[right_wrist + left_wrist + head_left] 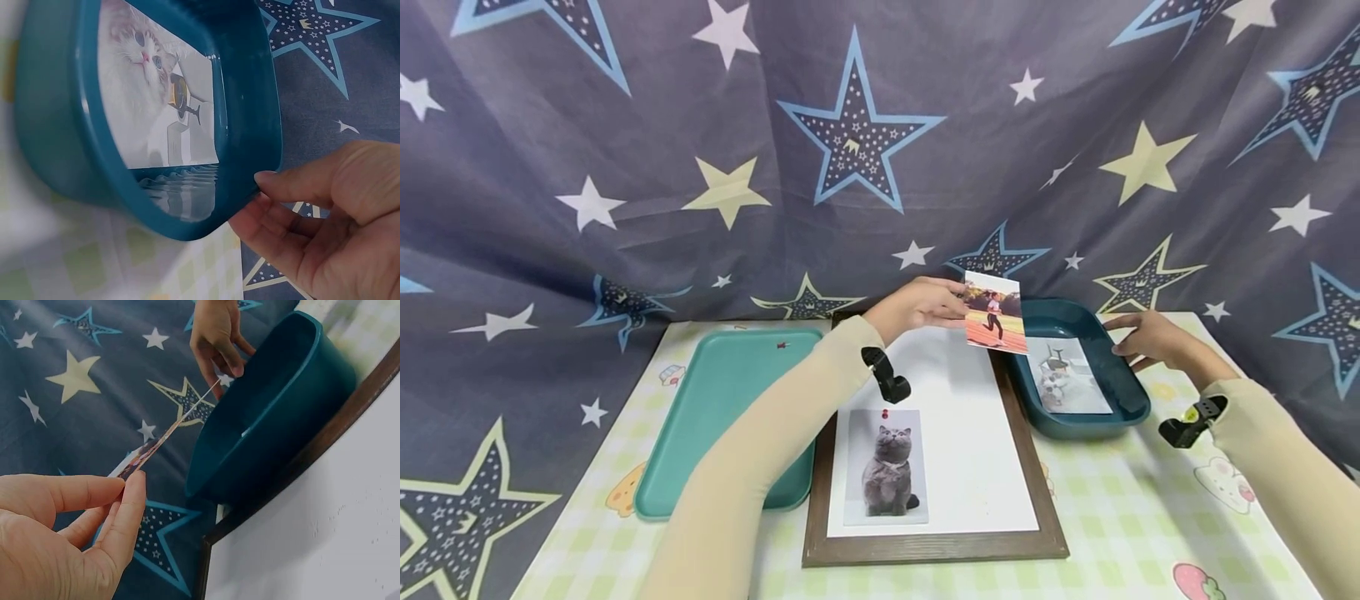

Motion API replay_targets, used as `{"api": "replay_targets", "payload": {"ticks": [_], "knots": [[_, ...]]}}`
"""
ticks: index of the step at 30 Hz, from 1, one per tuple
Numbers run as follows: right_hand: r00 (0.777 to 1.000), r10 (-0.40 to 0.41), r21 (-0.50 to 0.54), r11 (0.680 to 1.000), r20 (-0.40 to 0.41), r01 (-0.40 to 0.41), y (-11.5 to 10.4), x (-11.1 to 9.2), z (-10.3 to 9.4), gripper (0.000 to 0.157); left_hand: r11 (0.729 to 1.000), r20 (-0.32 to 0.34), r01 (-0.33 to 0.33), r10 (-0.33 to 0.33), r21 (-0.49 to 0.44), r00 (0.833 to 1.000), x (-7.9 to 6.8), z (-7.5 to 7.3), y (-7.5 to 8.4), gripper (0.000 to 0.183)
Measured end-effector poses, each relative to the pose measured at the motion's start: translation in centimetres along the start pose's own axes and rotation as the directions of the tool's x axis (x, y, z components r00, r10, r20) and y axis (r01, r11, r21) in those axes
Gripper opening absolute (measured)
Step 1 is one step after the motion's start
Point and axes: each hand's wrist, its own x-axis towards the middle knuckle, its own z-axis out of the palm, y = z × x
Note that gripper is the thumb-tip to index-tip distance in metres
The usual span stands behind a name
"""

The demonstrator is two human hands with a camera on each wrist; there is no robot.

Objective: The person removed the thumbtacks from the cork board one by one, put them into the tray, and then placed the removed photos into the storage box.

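Between thumb and fingertips, my left hand (920, 310) pinches a photo of a running person (995, 313) by its left edge. It hangs above the far right corner of a brown-framed white board (955, 483) and overlaps the edge of a dark teal basin (1108, 367). My right hand (1161, 343) pinches the basin's rim, thumb on the inner side and fingers outside. Inside the basin lies a photo of a white cat (147, 87). On the board's near left part, a grey cat photo (880, 471) lies under a red pushpin (885, 413) at its top.
Left of the board is a light teal tray (722, 417), partly behind my left sleeve, with a red pushpin (783, 344) near its far edge. A green checked cloth (1120, 517) covers the table. Behind it hangs a star-patterned curtain (850, 242).
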Motion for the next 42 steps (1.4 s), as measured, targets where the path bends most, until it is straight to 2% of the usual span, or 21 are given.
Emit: {"api": "replay_targets", "payload": {"ticks": [10, 30, 42], "knots": [[1.000, 0.001, -0.006, 1.000, -0.002, -0.001, 0.3, 0.0, 0.3, 0.060, 0.998, 0.026, 0.007, -0.005, -0.064, 1.000, 0.7, 1.5, -0.4, 0.064], [1.000, 0.022, -0.010, 1.000, -0.019, -0.023, 0.0, 0.1, 0.4, 0.061, 0.994, 0.055, 0.049, -0.044, -0.093, 0.998, 2.3, 5.7, -1.5, 0.063], [0.999, 0.008, -0.018, 1.000, -0.031, -0.009, -0.2, -0.1, 0.2, 0.060, 0.992, 0.046, 0.072, -0.068, -0.101, 0.997, 3.5, 7.4, -2.1, 0.063]]}}
